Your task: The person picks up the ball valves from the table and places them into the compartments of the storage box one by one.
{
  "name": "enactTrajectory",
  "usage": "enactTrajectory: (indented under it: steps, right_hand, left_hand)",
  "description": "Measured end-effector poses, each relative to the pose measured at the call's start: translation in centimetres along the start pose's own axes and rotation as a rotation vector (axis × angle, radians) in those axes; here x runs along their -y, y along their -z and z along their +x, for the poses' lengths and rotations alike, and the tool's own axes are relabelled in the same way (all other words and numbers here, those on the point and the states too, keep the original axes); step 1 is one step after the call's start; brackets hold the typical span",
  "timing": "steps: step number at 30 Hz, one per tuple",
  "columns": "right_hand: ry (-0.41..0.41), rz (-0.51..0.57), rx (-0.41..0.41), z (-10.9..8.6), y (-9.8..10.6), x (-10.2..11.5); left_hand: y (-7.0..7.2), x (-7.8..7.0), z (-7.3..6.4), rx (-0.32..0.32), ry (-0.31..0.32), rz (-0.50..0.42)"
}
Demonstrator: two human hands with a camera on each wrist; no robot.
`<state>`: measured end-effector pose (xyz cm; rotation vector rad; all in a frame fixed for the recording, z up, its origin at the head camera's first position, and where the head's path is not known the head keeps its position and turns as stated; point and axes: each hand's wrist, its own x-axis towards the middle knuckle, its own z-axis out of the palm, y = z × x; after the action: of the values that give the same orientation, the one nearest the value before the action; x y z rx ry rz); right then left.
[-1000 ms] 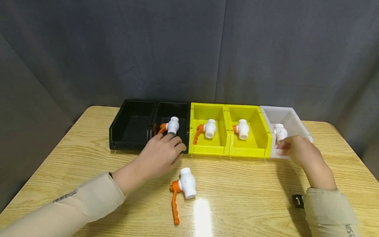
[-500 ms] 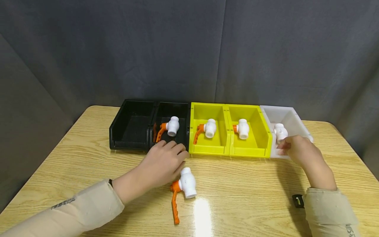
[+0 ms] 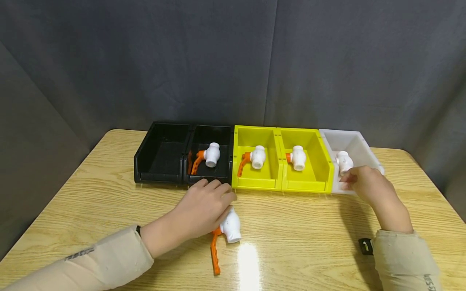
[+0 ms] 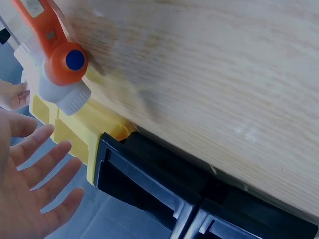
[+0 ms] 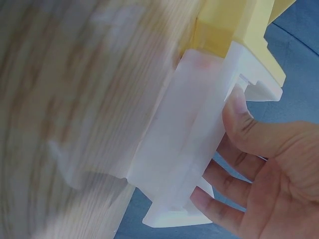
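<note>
A white ball valve with an orange lever handle lies on the table, its upper end partly covered by my left hand. In the left wrist view that hand's fingers are spread and hold nothing, beside the valve's orange handle hub. My right hand is at the front of the white bin, just before the white ball valve inside it. From the right wrist, its thumb and fingers appear at the bin's front lip, apart from each other; the valve is hidden there.
Two black bins and two yellow bins stand in a row left of the white one. One ball valve lies in the right black bin and in each yellow bin. A small black object lies by the right sleeve; a grey curtain hangs behind.
My left hand has drawn back from the front of the right black bin toward the valve on the table, covering part of it. My right hand has stayed still.
</note>
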<state>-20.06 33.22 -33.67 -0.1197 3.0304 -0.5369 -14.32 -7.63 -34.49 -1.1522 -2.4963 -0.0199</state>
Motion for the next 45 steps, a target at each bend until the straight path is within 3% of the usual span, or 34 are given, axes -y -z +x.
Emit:
enactTrajectory:
  steps: [16, 25, 38, 45]
  right_hand:
    - [-0.004, -0.002, 0.003, 0.0, 0.0, 0.0]
    - [-0.009, 0.000, 0.008, 0.0, 0.0, 0.0]
    - [-0.006, 0.002, -0.001, -0.1, -0.1, 0.1]
    - [-0.003, -0.001, -0.003, -0.1, -0.2, 0.0]
  left_hand:
    - [-0.9, -0.9, -0.5, 0.029, -0.014, -0.008]
    - [-1.1, -1.3, -0.8, 0.138, 0.009, -0.039]
    - [-1.5, -1.7, -1.1, 0.158, 0.006, -0.053]
    - [-1.6, -1.9, -1.2, 0.205, -0.003, -0.071]
